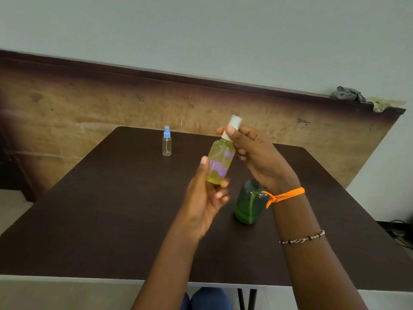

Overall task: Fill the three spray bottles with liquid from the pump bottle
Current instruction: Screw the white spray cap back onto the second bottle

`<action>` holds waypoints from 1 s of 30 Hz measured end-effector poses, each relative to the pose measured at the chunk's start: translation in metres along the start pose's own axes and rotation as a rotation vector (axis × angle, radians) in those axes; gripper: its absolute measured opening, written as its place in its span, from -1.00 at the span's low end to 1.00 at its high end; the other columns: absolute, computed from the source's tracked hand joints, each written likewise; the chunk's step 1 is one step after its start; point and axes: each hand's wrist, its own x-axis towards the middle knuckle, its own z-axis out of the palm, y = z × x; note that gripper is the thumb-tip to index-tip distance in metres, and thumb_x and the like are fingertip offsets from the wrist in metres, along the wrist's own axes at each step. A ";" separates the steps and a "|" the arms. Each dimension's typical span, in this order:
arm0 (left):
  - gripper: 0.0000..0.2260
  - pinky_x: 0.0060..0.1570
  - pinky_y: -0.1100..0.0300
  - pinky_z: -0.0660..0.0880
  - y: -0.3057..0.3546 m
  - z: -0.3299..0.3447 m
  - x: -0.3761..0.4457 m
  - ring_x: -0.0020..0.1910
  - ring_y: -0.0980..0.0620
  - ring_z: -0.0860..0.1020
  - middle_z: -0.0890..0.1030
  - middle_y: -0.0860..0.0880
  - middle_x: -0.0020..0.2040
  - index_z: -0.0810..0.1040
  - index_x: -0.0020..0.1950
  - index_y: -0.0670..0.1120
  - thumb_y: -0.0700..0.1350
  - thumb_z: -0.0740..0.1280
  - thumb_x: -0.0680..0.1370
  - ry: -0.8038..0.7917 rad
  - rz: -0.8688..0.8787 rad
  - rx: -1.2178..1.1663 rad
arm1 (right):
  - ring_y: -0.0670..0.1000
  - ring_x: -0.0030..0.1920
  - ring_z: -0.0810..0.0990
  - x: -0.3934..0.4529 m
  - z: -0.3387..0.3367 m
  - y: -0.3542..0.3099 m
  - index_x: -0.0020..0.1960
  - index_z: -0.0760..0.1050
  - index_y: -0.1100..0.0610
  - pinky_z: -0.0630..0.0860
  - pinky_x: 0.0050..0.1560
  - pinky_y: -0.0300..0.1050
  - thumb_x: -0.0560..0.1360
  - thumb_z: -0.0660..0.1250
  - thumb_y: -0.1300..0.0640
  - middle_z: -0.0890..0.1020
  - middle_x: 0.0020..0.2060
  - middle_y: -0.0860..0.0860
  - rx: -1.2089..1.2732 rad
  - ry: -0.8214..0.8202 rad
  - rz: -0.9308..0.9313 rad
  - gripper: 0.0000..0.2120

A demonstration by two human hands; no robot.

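Above the dark brown table (111, 209), the left hand (205, 198) cradles a tilted yellow-filled clear spray bottle (220, 162) while the right hand (257, 157) pinches its white cap (233, 124), hiding the green translucent pump bottle's (249, 204) top; a small clear blue-capped spray bottle (166, 142) stands well behind.

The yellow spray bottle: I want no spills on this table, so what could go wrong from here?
1. The yellow spray bottle is tilted in mid-air, the left hand gripping its base and the right hand pinching its white cap; loosened, it may leak.
2. The green bottle stands right under the right wrist; lowering the arm could topple it.
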 end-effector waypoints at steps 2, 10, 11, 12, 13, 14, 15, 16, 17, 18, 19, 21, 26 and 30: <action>-0.59 -0.57 0.37 0.27 0.006 -0.003 -0.002 -0.60 0.20 0.23 0.34 0.01 -0.45 0.50 0.01 -0.13 0.19 0.15 0.48 -0.118 -0.124 -0.126 | -0.19 -0.50 0.21 -0.002 -0.004 -0.002 -0.04 0.55 0.13 0.17 -0.45 -0.38 0.44 0.23 0.01 0.39 -0.57 -0.17 0.079 -0.098 0.009 -0.76; -0.92 -0.26 0.23 0.48 -0.018 -0.003 0.007 -0.38 0.16 0.43 0.46 -0.02 -0.26 0.42 0.06 -0.05 -0.10 0.24 0.58 0.174 0.328 0.533 | -0.15 -0.45 0.43 0.003 0.005 0.014 -0.14 0.58 0.30 0.32 -0.42 -0.36 0.51 0.36 0.04 0.54 -0.42 0.02 -0.036 0.238 0.137 -0.71; -0.92 -0.23 0.21 0.50 -0.022 -0.003 0.007 -0.36 0.16 0.45 0.47 -0.02 -0.22 0.41 0.07 -0.03 -0.11 0.23 0.58 0.185 0.368 0.565 | -0.11 -0.42 0.41 0.004 0.007 0.018 -0.12 0.57 0.36 0.31 -0.41 -0.32 0.49 0.39 0.01 0.51 -0.39 0.07 -0.095 0.281 0.133 -0.63; -0.92 -0.23 0.20 0.51 -0.024 -0.003 0.007 -0.36 0.16 0.46 0.48 -0.01 -0.20 0.40 0.07 -0.02 -0.09 0.22 0.59 0.192 0.380 0.556 | -0.11 -0.41 0.38 0.004 0.008 0.021 -0.11 0.54 0.41 0.29 -0.41 -0.31 0.48 0.40 -0.01 0.47 -0.38 0.09 -0.135 0.313 0.121 -0.58; -0.91 -0.27 0.22 0.51 -0.023 -0.001 0.006 -0.39 0.16 0.44 0.47 -0.01 -0.20 0.40 0.07 -0.01 -0.05 0.20 0.59 0.195 0.361 0.510 | -0.14 -0.43 0.36 0.004 0.008 0.022 -0.11 0.52 0.42 0.28 -0.44 -0.33 0.47 0.40 -0.01 0.44 -0.38 0.08 -0.154 0.330 0.106 -0.57; -0.87 -0.32 0.26 0.49 -0.020 0.000 0.005 -0.43 0.17 0.41 0.45 -0.01 -0.24 0.40 0.07 -0.02 -0.01 0.17 0.60 0.195 0.307 0.438 | -0.16 -0.44 0.35 0.004 0.007 0.022 -0.11 0.53 0.41 0.27 -0.46 -0.36 0.48 0.40 0.01 0.44 -0.37 0.08 -0.154 0.322 0.090 -0.60; -0.81 -0.39 0.29 0.46 -0.016 -0.001 0.004 -0.49 0.17 0.35 0.42 -0.01 -0.30 0.42 0.06 -0.04 0.05 0.15 0.59 0.188 0.224 0.340 | -0.17 -0.45 0.35 0.002 0.005 0.019 -0.10 0.54 0.36 0.27 -0.46 -0.38 0.48 0.39 0.03 0.46 -0.37 0.06 -0.130 0.281 0.078 -0.65; -0.75 -0.46 0.33 0.40 -0.012 -0.001 0.004 -0.54 0.18 0.29 0.38 0.00 -0.36 0.45 0.04 -0.05 0.10 0.13 0.59 0.174 0.117 0.217 | -0.19 -0.46 0.34 0.001 0.003 0.016 -0.10 0.53 0.31 0.26 -0.47 -0.40 0.49 0.38 0.06 0.48 -0.39 0.02 -0.093 0.206 0.067 -0.73; -0.69 -0.53 0.36 0.32 -0.007 -0.003 0.004 -0.58 0.19 0.24 0.33 0.01 -0.42 0.48 0.01 -0.07 0.14 0.12 0.58 0.135 -0.002 0.078 | -0.21 -0.48 0.32 0.000 0.001 0.013 -0.09 0.53 0.25 0.23 -0.47 -0.40 0.49 0.35 0.08 0.49 -0.42 -0.06 -0.050 0.110 0.053 -0.79; -0.64 -0.59 0.38 0.26 -0.002 -0.006 0.003 -0.62 0.20 0.20 0.29 0.02 -0.47 0.49 -0.03 -0.09 0.17 0.11 0.57 0.080 -0.120 -0.055 | -0.21 -0.50 0.30 -0.002 -0.001 0.010 -0.08 0.54 0.20 0.19 -0.46 -0.39 0.48 0.32 0.08 0.50 -0.44 -0.13 -0.012 0.010 0.036 -0.83; -0.60 -0.64 0.39 0.21 0.002 -0.008 0.003 -0.66 0.20 0.18 0.26 0.03 -0.51 0.48 -0.08 -0.12 0.20 0.10 0.56 0.032 -0.210 -0.145 | -0.20 -0.49 0.27 -0.003 -0.002 0.009 -0.05 0.55 0.14 0.16 -0.45 -0.36 0.46 0.29 0.06 0.51 -0.43 -0.17 0.003 -0.075 0.019 -0.83; -0.54 -0.70 0.39 0.18 0.003 -0.012 0.002 -0.70 0.19 0.16 0.23 0.04 -0.55 0.47 -0.13 -0.16 0.22 0.08 0.56 -0.016 -0.284 -0.197 | -0.20 -0.46 0.25 -0.005 -0.003 0.008 -0.01 0.57 0.08 0.15 -0.41 -0.30 0.45 0.27 0.03 0.53 -0.40 -0.16 -0.011 -0.157 0.003 -0.79; -0.58 -0.59 0.39 0.28 -0.005 -0.006 0.003 -0.63 0.20 0.20 0.29 0.02 -0.50 0.50 0.01 -0.15 0.19 0.10 0.57 0.127 -0.067 -0.019 | -0.10 -0.33 0.36 -0.002 0.003 0.015 -0.09 0.59 0.09 0.23 -0.43 -0.38 0.55 0.27 0.10 0.55 -0.26 0.05 -0.048 0.036 0.053 -0.86; -0.70 -0.48 0.34 0.40 -0.016 0.001 0.005 -0.56 0.20 0.29 0.40 0.01 -0.40 0.48 0.03 -0.08 0.11 0.10 0.59 0.241 0.128 0.113 | -0.04 -0.31 0.36 0.000 0.007 0.022 -0.09 0.59 0.28 0.26 -0.34 -0.29 0.53 0.33 0.06 0.50 -0.29 0.10 -0.143 0.158 0.060 -0.74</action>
